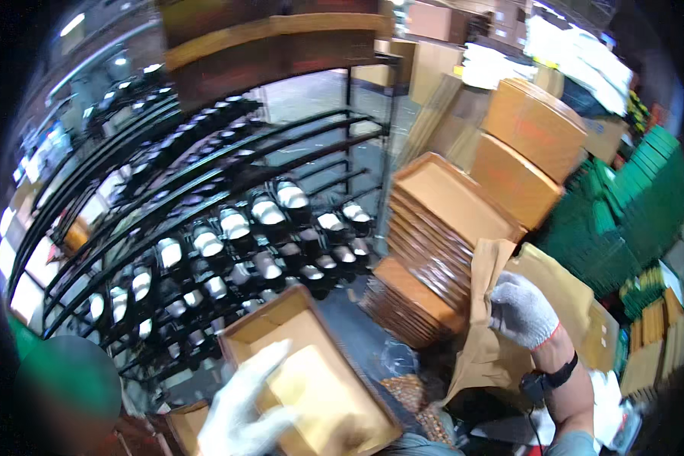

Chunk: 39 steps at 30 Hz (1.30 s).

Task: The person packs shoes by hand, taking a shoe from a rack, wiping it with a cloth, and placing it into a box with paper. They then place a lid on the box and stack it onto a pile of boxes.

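My left hand (243, 403), in a white knit glove, reaches over the near side of an open shallow cardboard box (334, 380). Its fingers and thumb are spread, and no held thing shows between them. My right hand (520, 311), gloved alike, is closed on a crumpled sheet of brown paper (482, 334) that hangs down from it. More brown paper sheets (558, 285) lie just behind this hand. A black strap with a small device (543, 384) circles my right wrist.
A black metal rack (235, 182) with rows of shoes (235, 220) fills the left and middle. Stacked box lids or trays (433, 235) stand ahead, beside two closed brown boxes (532, 121). Green crates (623, 205) are at right. A blurred green-and-dark round shape (68, 387) is at lower left.
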Each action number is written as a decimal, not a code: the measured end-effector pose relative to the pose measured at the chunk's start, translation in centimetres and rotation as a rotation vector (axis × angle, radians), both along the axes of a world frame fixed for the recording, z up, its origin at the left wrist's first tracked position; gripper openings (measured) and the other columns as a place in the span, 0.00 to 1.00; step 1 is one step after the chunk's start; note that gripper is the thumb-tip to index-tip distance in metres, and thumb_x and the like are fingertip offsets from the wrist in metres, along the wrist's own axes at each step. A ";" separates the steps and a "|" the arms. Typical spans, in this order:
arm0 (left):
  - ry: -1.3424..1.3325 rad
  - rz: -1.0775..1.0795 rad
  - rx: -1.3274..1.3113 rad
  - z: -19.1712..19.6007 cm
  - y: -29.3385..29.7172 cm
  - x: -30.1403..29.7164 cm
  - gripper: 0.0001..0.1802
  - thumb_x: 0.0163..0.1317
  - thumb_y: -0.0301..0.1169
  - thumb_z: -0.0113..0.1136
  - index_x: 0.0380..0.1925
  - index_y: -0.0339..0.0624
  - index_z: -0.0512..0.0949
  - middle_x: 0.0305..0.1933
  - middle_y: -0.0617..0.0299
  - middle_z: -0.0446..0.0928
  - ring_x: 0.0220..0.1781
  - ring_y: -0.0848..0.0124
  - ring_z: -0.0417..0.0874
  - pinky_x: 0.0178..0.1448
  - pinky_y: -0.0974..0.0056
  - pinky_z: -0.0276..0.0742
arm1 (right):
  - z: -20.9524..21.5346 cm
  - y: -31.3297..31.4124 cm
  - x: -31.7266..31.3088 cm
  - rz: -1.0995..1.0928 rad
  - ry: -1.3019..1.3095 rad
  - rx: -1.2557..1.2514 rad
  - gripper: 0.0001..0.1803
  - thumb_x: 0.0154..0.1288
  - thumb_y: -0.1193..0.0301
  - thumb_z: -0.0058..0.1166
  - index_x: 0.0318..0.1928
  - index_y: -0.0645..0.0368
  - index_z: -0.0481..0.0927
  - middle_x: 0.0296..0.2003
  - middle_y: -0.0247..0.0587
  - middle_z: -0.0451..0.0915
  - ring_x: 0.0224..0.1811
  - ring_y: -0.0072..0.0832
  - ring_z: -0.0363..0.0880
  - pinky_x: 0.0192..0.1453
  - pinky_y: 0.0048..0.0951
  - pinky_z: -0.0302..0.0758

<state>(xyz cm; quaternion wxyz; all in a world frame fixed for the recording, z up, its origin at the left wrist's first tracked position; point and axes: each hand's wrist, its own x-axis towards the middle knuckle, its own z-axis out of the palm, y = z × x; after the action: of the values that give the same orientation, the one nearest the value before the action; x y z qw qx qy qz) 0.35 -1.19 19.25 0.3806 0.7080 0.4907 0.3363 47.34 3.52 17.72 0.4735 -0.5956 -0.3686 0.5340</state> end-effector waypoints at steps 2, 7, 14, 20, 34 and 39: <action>-0.252 -0.240 -0.121 0.3 2.5 6.1 0.61 0.62 0.36 0.86 0.88 0.34 0.58 0.81 0.43 0.75 0.86 0.56 0.74 0.90 0.52 0.67 | 1.9 2.0 -7.2 0.144 0.369 0.084 0.08 0.72 0.73 0.68 0.45 0.60 0.81 0.43 0.38 0.84 0.42 0.29 0.88 0.52 0.35 0.91; 0.094 0.171 -0.239 -1.9 4.2 6.9 0.26 0.80 0.45 0.69 0.63 0.34 0.83 0.46 0.51 0.89 0.50 0.69 0.89 0.57 0.59 0.85 | 4.8 14.3 -21.0 0.693 -0.400 0.333 0.18 0.76 0.61 0.63 0.56 0.63 0.86 0.40 0.47 0.86 0.46 0.37 0.89 0.56 0.38 0.85; -0.386 0.553 -0.459 -6.1 -2.5 -6.1 0.21 0.77 0.30 0.65 0.64 0.30 0.85 0.58 0.53 0.92 0.59 0.65 0.89 0.68 0.57 0.83 | -5.8 37.2 -33.3 0.422 -1.411 0.253 0.56 0.57 0.28 0.67 0.81 0.45 0.79 0.85 0.58 0.67 0.84 0.63 0.68 0.83 0.64 0.69; -0.416 0.695 -0.498 -9.5 -5.0 -5.8 0.19 0.82 0.29 0.65 0.66 0.30 0.84 0.61 0.55 0.91 0.62 0.69 0.88 0.69 0.62 0.82 | -7.0 42.2 -38.1 0.492 -1.379 -0.131 0.68 0.51 0.23 0.71 0.85 0.50 0.73 0.84 0.57 0.71 0.87 0.46 0.70 0.88 0.53 0.69; -0.501 0.954 -0.360 -12.5 -6.8 -10.0 0.12 0.80 0.30 0.61 0.54 0.35 0.87 0.45 0.60 0.89 0.45 0.67 0.87 0.51 0.57 0.82 | -3.0 17.3 -15.1 0.510 0.186 0.087 0.39 0.70 0.51 0.68 0.69 0.71 0.79 0.50 0.48 0.92 0.40 0.33 0.95 0.47 0.34 0.95; 0.363 0.644 0.303 -7.3 -6.9 -9.2 0.09 0.66 0.25 0.70 0.45 0.38 0.84 0.36 0.54 0.83 0.41 0.51 0.87 0.46 0.51 0.80 | 1.1 7.9 -15.5 0.607 -0.502 0.267 0.37 0.41 0.69 0.76 0.57 0.66 0.86 0.55 0.50 0.87 0.58 0.34 0.87 0.67 0.35 0.80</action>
<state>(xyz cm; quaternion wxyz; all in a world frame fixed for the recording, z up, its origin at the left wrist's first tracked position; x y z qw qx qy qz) -8.87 -8.10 11.99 0.0543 0.6141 0.6916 0.3765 31.87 11.39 18.84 0.2630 -0.5051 -0.6975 0.4350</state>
